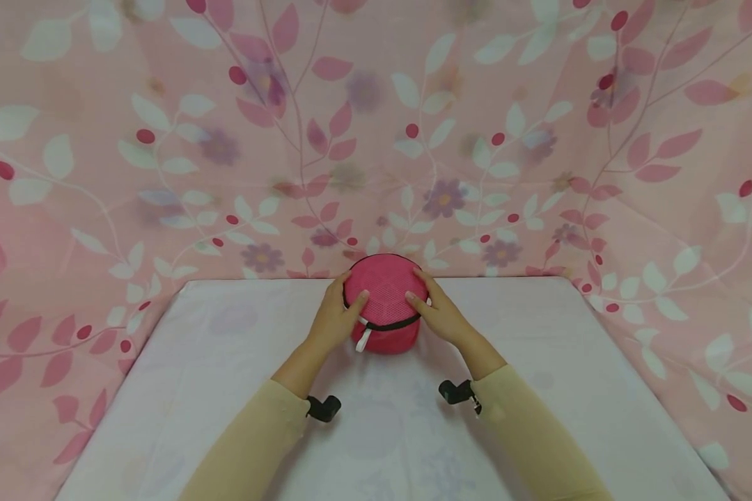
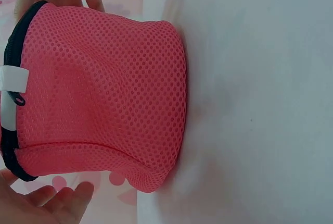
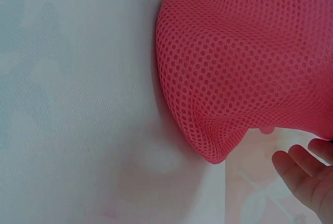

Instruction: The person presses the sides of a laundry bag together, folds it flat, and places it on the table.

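Note:
A pink mesh laundry bag (image 1: 385,289), round and puffed out, stands on the white-covered table near its back edge. A black zipper (image 1: 396,325) rings its upper rim, and a white fabric tab (image 2: 14,79) hangs by the zipper pull. My left hand (image 1: 337,313) holds the bag's left side, thumb over the top rim. On the right side my right hand (image 1: 441,316) holds it in the same way. The left wrist view shows the mesh wall close up, with left-hand fingers (image 2: 67,203) beside it. Fingers (image 3: 296,169) of the right hand appear in the right wrist view.
A pale cloth covers the table (image 1: 376,431). Behind and at both sides hangs a pink curtain (image 1: 376,139) printed with leaves and flowers. Black wrist cameras (image 1: 324,408) sit by both sleeve cuffs.

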`<state>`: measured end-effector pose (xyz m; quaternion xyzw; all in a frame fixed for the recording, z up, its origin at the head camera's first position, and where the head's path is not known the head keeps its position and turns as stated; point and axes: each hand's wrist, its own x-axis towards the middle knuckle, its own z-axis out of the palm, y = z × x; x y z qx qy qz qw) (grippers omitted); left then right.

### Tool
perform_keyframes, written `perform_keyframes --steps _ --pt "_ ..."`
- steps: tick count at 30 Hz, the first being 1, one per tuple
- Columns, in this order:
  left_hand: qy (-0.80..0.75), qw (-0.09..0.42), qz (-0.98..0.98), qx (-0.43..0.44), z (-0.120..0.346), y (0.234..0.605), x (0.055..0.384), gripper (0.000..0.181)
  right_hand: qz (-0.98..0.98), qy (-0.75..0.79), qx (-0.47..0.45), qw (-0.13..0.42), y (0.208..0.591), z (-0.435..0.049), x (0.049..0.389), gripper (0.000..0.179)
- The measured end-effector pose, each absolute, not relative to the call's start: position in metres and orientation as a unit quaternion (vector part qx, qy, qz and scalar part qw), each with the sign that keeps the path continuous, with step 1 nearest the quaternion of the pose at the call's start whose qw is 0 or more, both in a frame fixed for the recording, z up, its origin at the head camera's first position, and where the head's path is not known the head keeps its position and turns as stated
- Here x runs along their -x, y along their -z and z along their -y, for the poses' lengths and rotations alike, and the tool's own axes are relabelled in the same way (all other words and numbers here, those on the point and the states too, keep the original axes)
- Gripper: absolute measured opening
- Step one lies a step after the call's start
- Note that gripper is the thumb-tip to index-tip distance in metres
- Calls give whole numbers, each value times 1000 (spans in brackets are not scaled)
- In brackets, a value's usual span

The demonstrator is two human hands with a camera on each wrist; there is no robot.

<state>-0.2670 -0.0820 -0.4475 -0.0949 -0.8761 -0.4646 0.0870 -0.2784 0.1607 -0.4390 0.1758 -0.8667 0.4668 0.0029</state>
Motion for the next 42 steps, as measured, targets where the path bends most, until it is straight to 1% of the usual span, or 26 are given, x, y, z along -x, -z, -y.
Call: perform_keyframes --steps 6,13,22,29,32,38,42 --pt "512 86 850 92 81 449 267 68 856 -489 -169 -14 441 -161 278 68" --pt "560 64 821 85 82 453 266 72 833 -530 -155 -29 441 -159 275 66" --pt "583 68 807 68 82 456 267 78 824 -543 -156 -40 435 -158 271 69" --pt "589 73 803 59 82 457 267 79 792 -581 -158 -103 415 -156 261 70" --pt "594 71 799 57 82 457 266 79 780 -593 -158 -119 410 -156 257 70" --pt "610 71 787 58 82 457 265 78 779 -595 -154 -121 426 -161 264 70" --pt "617 73 781 62 81 457 264 79 771 -606 -155 -119 427 -162 265 69"
